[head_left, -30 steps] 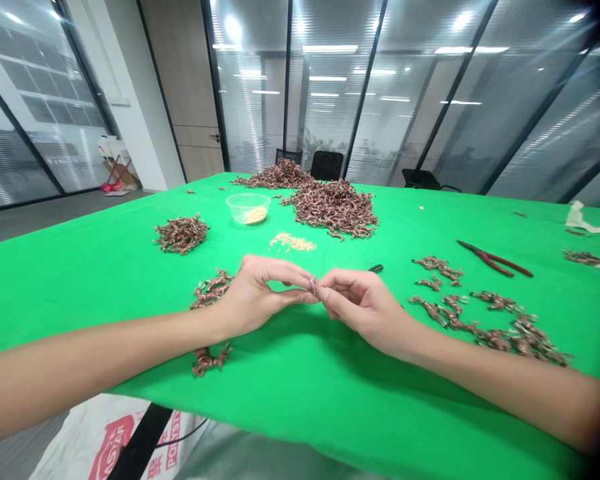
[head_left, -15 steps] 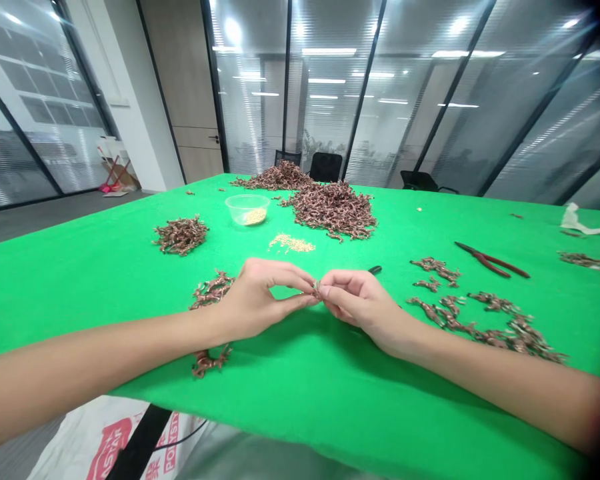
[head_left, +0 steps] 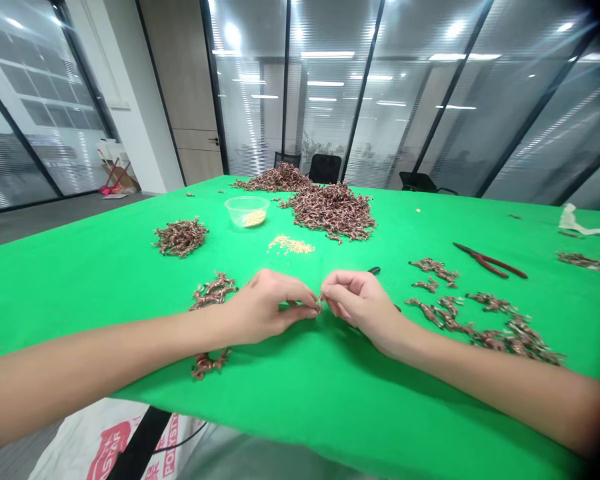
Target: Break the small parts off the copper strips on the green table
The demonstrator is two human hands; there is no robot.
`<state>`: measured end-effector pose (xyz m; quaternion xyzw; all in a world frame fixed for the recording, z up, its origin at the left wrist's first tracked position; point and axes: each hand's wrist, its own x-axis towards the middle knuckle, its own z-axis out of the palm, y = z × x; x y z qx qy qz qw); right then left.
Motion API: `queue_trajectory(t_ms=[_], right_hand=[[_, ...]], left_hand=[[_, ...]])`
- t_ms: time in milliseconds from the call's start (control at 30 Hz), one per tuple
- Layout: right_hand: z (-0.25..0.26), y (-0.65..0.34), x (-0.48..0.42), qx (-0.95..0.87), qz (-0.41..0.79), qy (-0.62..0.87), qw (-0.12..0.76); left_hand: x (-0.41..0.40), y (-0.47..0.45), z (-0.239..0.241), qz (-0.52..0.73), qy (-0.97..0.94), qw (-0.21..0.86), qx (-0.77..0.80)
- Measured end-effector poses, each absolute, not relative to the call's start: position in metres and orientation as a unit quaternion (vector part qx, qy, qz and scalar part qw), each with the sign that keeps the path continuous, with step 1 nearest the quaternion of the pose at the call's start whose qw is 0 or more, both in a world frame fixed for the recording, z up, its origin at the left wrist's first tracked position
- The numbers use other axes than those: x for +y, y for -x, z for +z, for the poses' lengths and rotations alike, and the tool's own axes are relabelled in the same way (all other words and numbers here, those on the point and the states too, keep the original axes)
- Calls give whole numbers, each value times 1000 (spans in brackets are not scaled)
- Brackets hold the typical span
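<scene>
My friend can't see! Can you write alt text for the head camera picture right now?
Left hand and right hand nearly meet at a tiny piece above a green cloth. Beyond them are brown heaps, yellow bits and a clear bowl; pliers lie to the right.

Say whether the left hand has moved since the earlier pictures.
Yes: the left hand has shifted slightly lower in view, farther from the loose pale grains.
</scene>
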<state>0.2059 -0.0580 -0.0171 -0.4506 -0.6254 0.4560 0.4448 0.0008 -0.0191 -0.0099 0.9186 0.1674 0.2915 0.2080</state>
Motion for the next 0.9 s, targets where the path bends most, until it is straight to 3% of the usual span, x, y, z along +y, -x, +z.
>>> queue_trajectory(t_ms=[467,900], right_hand=[[-15,-202,-72,-688,394,437,425],[-15,-202,-74,-704,370,430,427]], left_hand=[[-19,7,-6,211,-975,32,68],[-23,7,-5,203,-975,-55,69]])
